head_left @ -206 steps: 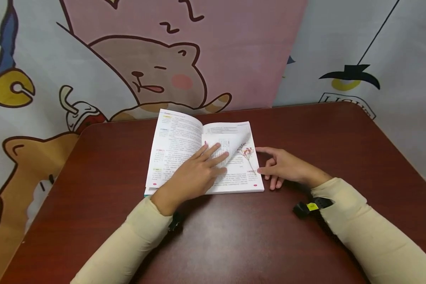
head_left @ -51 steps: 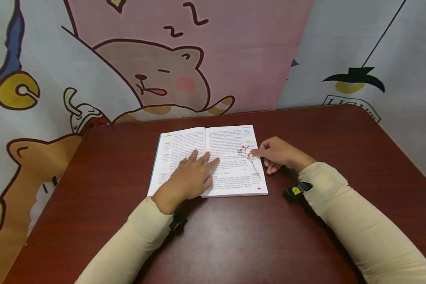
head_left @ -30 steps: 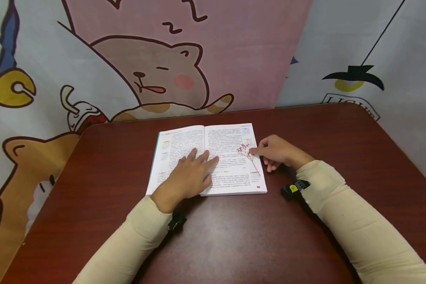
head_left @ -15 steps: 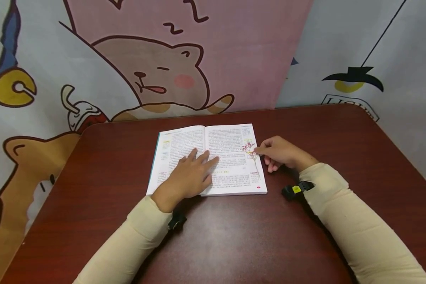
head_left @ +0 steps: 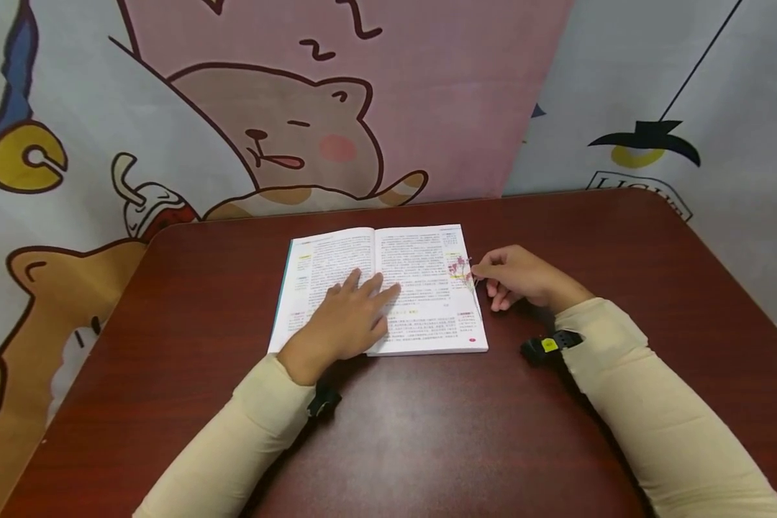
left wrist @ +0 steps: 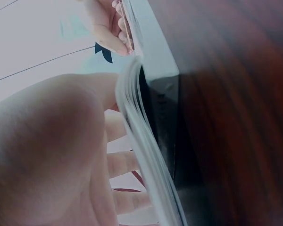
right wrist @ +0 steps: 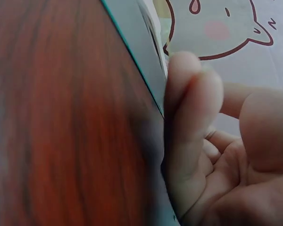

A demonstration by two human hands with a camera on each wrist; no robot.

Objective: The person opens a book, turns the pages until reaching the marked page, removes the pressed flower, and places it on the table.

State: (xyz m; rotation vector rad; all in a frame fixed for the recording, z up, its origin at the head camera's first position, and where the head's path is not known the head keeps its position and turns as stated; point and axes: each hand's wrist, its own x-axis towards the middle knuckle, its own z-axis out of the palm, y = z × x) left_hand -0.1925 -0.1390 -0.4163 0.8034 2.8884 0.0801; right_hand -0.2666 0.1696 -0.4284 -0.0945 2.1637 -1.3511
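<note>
An open book (head_left: 414, 252) of printed text lies on the table. My left hand (head_left: 343, 324) rests spread across its left page and centre fold, fingers fairly straight. At the book's right edge my right hand (head_left: 521, 277) pinches a thin sprig of small pinkish-red flowers (head_left: 460, 267) between thumb and index finger; its stem slants down over the right margin. In the left wrist view, the book's page edges (left wrist: 141, 136) curve beside my left palm. The right wrist view shows the thumb and index fingertips (right wrist: 203, 89) together, the sprig hidden there.
The dark red-brown table (head_left: 414, 424) surrounds the book, its far edge against a cartoon-printed backdrop (head_left: 233, 129). A black wrist device (head_left: 540, 349) sits under the right wrist and another (head_left: 324, 403) under the left.
Earlier my left hand turned pages over; the book then lay flat. In the last second my right hand has drawn the flower sprig rightward to the page edge. The left hand has stayed in place.
</note>
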